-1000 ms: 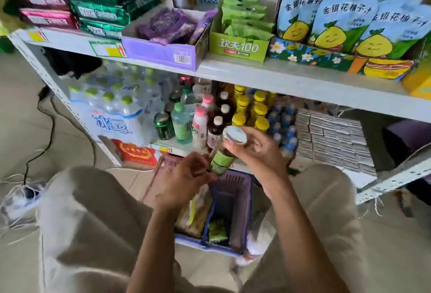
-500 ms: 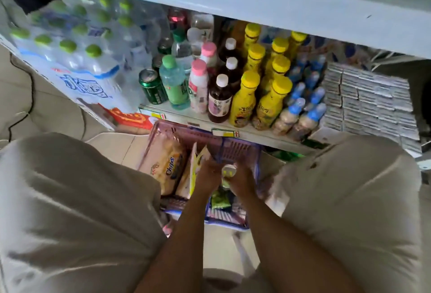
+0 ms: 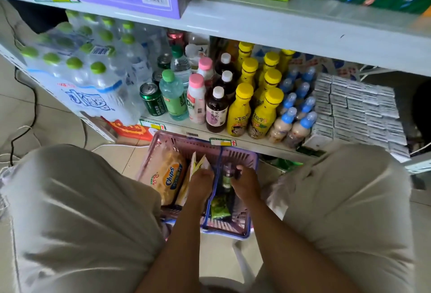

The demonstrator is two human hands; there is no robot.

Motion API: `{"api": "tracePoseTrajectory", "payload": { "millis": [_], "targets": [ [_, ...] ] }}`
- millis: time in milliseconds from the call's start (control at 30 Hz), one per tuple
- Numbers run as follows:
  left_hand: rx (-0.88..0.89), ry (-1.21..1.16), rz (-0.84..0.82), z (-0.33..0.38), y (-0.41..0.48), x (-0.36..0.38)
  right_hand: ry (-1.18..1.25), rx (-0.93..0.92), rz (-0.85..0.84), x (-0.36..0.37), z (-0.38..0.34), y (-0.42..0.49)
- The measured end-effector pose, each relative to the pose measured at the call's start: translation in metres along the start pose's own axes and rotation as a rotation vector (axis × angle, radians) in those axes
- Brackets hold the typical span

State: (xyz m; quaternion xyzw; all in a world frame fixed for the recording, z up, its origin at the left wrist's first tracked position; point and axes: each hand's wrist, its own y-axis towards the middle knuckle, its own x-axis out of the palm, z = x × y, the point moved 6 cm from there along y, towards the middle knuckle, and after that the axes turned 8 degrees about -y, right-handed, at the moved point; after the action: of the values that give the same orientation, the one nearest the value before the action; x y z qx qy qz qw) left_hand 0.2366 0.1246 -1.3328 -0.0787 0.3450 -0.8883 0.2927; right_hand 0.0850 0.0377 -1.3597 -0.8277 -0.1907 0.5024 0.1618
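Purple basket (image 3: pixel 240 152), green-labelled bottle (image 3: pixel 226 179)

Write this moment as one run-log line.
phase: placing bottle in basket | right hand: grips bottle | left hand: beside bottle, grip unclear

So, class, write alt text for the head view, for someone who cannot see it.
A person's left hand and right hand reach into a purple shopping basket holding a green-labelled bottle and a Chips packet. Bottled drinks fill the shelf beyond.
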Motion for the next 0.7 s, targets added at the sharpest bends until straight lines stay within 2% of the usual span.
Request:
{"api": "tracePoseTrajectory", "payload": {
  "millis": [67,133,233,300,433,600,700],
  "targets": [
    [0.063,-0.052,0.001,0.028,-0.024,-0.003,0.026,-0.059,0.026,0.003,-0.003,0.003],
    [0.224,-0.129,0.065,0.07,-0.05,-0.015,0.048,-0.174,0.073,-0.023,-0.035,-0.016],
    [0.51,-0.163,0.093,0.144,-0.099,-0.035,0.103,-0.323,0.143,-0.097,-0.103,-0.069],
    [0.625,-0.164,0.054,0.193,-0.135,-0.048,0.132,-0.416,0.203,-0.148,-0.14,-0.102],
    [0.91,-0.131,0.098,0.282,-0.214,-0.079,0.131,-0.691,0.324,-0.245,-0.211,-0.171],
    [1.155,-0.121,0.091,0.374,-0.277,-0.097,0.161,-0.937,0.52,-0.348,-0.29,-0.239],
    [1.255,-0.192,0.051,0.416,-0.29,-0.104,0.192,-1.044,0.643,-0.404,-0.333,-0.251]
  ]
}}
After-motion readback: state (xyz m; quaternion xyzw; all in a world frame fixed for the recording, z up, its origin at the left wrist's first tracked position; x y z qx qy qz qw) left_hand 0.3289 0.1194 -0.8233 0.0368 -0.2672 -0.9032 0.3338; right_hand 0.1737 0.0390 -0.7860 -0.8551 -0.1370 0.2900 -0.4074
